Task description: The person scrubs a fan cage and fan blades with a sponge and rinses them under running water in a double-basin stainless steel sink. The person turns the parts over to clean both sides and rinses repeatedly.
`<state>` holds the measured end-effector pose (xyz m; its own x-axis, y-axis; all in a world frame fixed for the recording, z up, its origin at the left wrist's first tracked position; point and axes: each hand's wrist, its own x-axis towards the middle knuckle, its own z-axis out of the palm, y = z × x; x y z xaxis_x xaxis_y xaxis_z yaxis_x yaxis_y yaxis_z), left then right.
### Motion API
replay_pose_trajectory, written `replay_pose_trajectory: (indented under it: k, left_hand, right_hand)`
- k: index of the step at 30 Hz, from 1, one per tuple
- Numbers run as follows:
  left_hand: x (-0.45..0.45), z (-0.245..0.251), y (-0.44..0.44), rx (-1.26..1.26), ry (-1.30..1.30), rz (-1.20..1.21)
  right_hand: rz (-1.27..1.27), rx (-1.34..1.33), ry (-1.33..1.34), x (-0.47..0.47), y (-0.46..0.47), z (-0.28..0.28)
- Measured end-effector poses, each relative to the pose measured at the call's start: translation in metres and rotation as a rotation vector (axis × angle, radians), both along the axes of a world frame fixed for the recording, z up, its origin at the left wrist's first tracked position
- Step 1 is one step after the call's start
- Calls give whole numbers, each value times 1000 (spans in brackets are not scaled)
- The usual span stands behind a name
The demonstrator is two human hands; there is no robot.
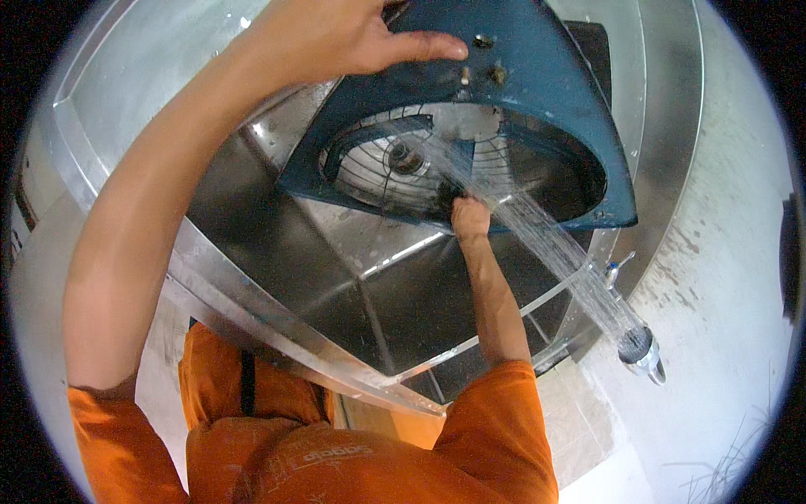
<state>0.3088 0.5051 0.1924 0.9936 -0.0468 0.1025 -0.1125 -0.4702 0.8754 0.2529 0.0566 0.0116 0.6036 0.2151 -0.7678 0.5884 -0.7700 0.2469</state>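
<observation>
A dark blue fan housing (pixel 522 82) is tilted over a stainless-steel sink (pixel 271 233). Its wide oval opening shows a round wire grille (pixel 378 173) inside, with a dark round hub. My left hand (pixel 378 44) holds the housing near the top, its thumb flat on the blue face; the other fingers are mostly hidden. At the lower rim of the opening, my right hand (pixel 471 219) is closed in a fist around a dark object (pixel 451 188), too unclear to name. Water from a chrome spray head (pixel 639 353) streams past my right hand into the opening.
A small chrome tap lever (pixel 614 271) stands by the sink's right side. The sink's raised metal rim (pixel 302 372) runs in front of my body. A pale wall (pixel 724 252) with dark stains rises at the right.
</observation>
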Motion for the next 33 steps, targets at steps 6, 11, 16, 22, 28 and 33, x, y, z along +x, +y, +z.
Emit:
replay_pose_trajectory:
  k: [6,11,16,22,28,33]
  left_hand:
    - [1,9,1,93,-113,-40]
    - [0,5,2,80,-111,-22]
    - [1,2,1,112,-149,11]
    - [-3,6,1,80,-97,-23]
    - [-3,4,5,134,-109,-71]
    - [-3,2,2,159,-99,-38]
  right_hand:
    - [-139,-136,84,-13,16,19]
    - [-105,58,-73,9,25,13]
    - [91,40,-128,-28,21,2]
    - [80,-93,-89,-47,15,6]
    - [-41,40,-269,-38,13,-7]
    - [15,-96,-191,-62,14,-5]
